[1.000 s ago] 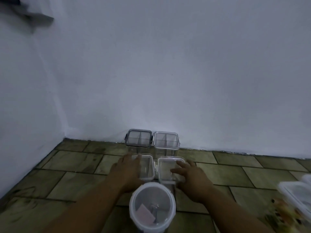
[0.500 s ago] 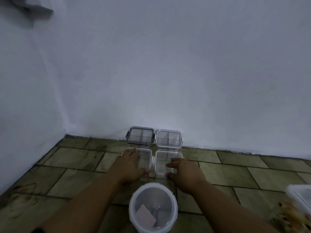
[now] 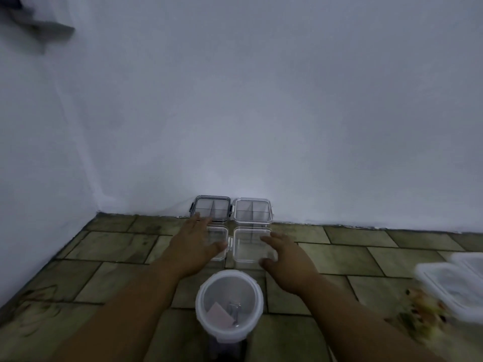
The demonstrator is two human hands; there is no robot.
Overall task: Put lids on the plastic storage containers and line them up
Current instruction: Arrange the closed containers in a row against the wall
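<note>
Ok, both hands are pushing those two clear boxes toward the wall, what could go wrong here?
Risk one: the left clear box and right clear box sit close behind the dark-rimmed box and white-rimmed box; further pushing could knock that back row askew against the wall.

Risk two: the round container stands between the forearms, so the left hand or right hand pulling back might tip it.

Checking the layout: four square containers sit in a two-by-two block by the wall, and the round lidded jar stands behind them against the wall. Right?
Not quite. The head view shows the round lidded jar in front of the four square containers, nearest the person, between their forearms, not against the wall. The rest holds.
</note>
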